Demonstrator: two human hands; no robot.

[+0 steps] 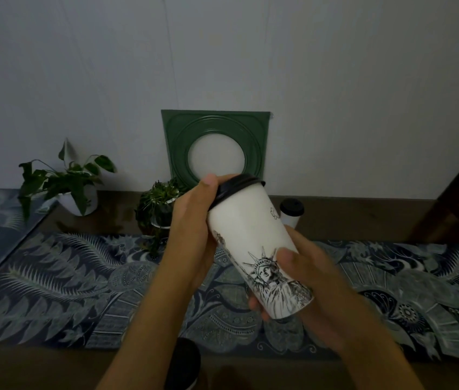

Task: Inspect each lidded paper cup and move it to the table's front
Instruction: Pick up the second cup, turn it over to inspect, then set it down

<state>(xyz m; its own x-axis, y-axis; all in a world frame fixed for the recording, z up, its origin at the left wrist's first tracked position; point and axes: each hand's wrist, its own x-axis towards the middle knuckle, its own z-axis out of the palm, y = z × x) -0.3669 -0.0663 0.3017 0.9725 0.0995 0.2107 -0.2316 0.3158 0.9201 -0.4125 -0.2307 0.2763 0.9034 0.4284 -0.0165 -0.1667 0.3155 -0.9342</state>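
Tilted white paper cup (pixel 246 237) with black lid (pixel 238 187) — left hand (pixel 191 220) grasps its lid end, right hand (pixel 307 280) its base. Print: Statue of Liberty; small far mark — possibly a logo — unreadable.

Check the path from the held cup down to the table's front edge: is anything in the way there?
Partly. One lidded cup already stands at the front edge, under the left forearm. The tilted cup, held by the left hand and right hand, has bare table to that cup's right.
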